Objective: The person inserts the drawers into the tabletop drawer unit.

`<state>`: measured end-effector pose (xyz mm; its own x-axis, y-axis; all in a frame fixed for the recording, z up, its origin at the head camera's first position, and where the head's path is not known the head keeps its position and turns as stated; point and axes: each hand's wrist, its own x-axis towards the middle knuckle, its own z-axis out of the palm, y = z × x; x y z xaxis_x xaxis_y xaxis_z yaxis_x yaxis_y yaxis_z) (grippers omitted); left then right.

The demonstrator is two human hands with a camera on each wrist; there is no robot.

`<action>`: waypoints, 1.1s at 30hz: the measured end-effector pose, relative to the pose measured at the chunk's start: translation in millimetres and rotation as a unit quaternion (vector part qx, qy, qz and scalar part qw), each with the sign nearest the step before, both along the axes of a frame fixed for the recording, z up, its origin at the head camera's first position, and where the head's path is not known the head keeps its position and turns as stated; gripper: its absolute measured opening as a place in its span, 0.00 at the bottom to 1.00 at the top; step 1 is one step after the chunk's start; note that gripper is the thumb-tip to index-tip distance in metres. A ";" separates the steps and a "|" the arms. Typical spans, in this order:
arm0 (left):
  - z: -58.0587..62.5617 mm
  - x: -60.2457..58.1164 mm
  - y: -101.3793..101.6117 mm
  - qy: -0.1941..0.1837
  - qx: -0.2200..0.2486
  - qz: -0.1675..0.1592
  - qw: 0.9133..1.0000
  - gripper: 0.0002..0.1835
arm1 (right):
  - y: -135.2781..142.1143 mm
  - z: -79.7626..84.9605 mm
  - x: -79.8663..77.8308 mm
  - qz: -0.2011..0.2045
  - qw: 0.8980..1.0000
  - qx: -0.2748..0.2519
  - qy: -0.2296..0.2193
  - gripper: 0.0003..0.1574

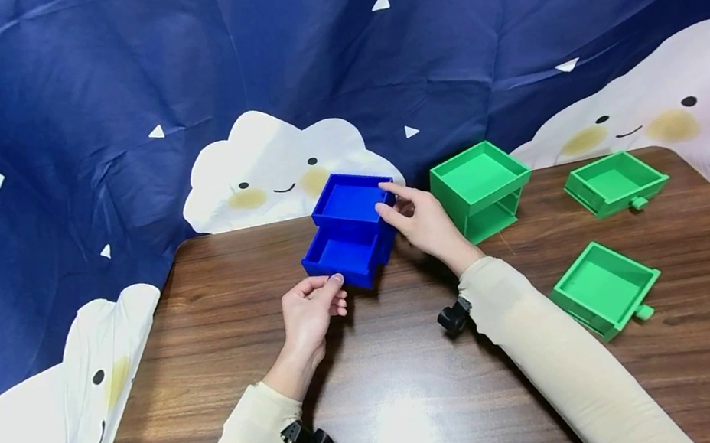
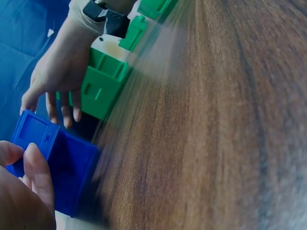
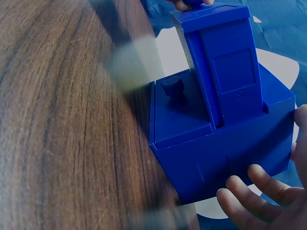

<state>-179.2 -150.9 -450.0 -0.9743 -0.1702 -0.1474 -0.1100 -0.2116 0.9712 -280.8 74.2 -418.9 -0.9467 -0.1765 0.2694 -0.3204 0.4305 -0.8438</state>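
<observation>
A deep-blue plastic box-shaped cabinet with a shallow tray top [image 1: 352, 202] appears to stand on the far part of the brown wood-grain bench [image 1: 220, 336]. Out of its front juts a deep-blue plastic rectangular drawer [image 1: 344, 249], well out under the tray but, in the right wrist view, with its inner end within the cabinet.

The left hand [image 1: 309, 314], in front of the cabinet, pinches the drawer's small blue round knob [image 3: 194, 3] between thumb and fingertips. That spot gives a straight line along the drawer's run and leaves its walls free. The right hand [image 1: 429, 229] is fairly wide, at the cabinet's right side: thumb and forefinger touch near its top rim, the other fingers spread beside the wall. It probably steadies the body against the left hand's force; how firmly it presses, I cannot tell.

Below the jutting drawer, a blue plastic lower drawer [image 3: 180, 122] sits in the cabinet, its knob untouched.

Right of the blue cabinet stands a bright-green plastic cabinet [image 1: 451, 202], and farther right lie a green plastic far drawer [image 1: 616, 178] and a green plastic near drawer [image 1: 605, 282], both apart from the hands, perhaps to keep the working space free.
</observation>
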 end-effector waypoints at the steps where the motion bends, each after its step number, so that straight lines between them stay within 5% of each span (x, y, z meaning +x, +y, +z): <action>1: 0.0 -0.2 0.1 0.001 0.001 -0.001 1.000 0.08 | 0.0 -0.1 -0.2 -0.001 1.000 -0.001 0.000 0.31; 33: 1.6 -12.6 9.0 0.011 0.012 0.007 1.000 0.08 | 0.4 -1.1 0.0 0.000 1.000 -0.003 0.008 0.30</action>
<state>-191.8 -141.9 -448.4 -0.9751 -0.1797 -0.1303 -0.0857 -0.2367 0.9678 -280.8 74.6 -419.9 -0.9426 -0.1740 0.2849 -0.3329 0.4261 -0.8412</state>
